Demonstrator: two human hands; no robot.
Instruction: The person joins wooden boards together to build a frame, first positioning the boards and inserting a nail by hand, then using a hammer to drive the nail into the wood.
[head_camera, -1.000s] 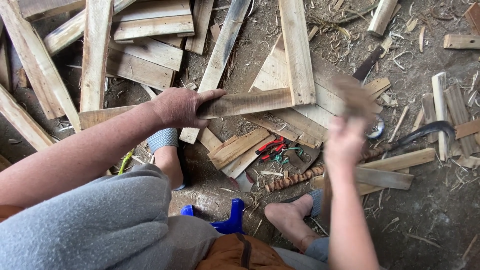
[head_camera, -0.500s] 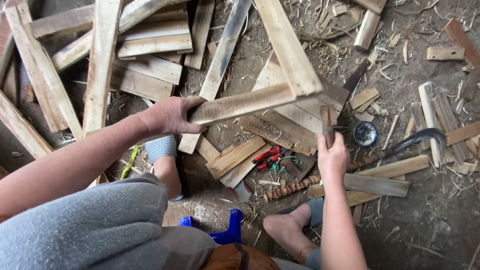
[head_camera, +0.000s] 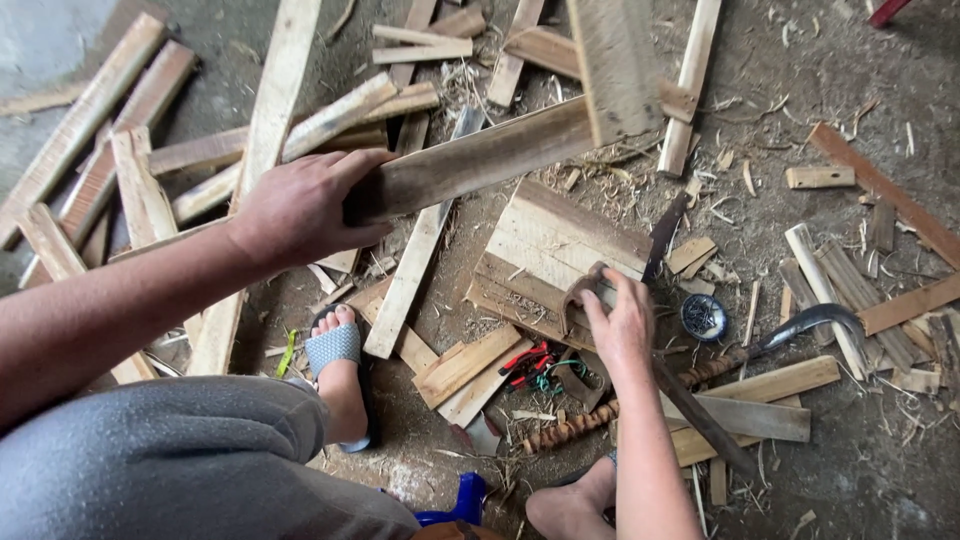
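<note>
My left hand (head_camera: 300, 210) grips a wooden plank (head_camera: 470, 160) by its end; my right hand (head_camera: 620, 325) closes on what looks like a claw hammer (head_camera: 578, 295).

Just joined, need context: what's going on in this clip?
A person crouches over a dirt floor littered with wood scraps. The left hand grips the end of a weathered plank, held raised and joined to another board. The right hand holds a claw hammer low over a flat board panel. A curved sickle and red-handled pliers lie nearby.
</note>
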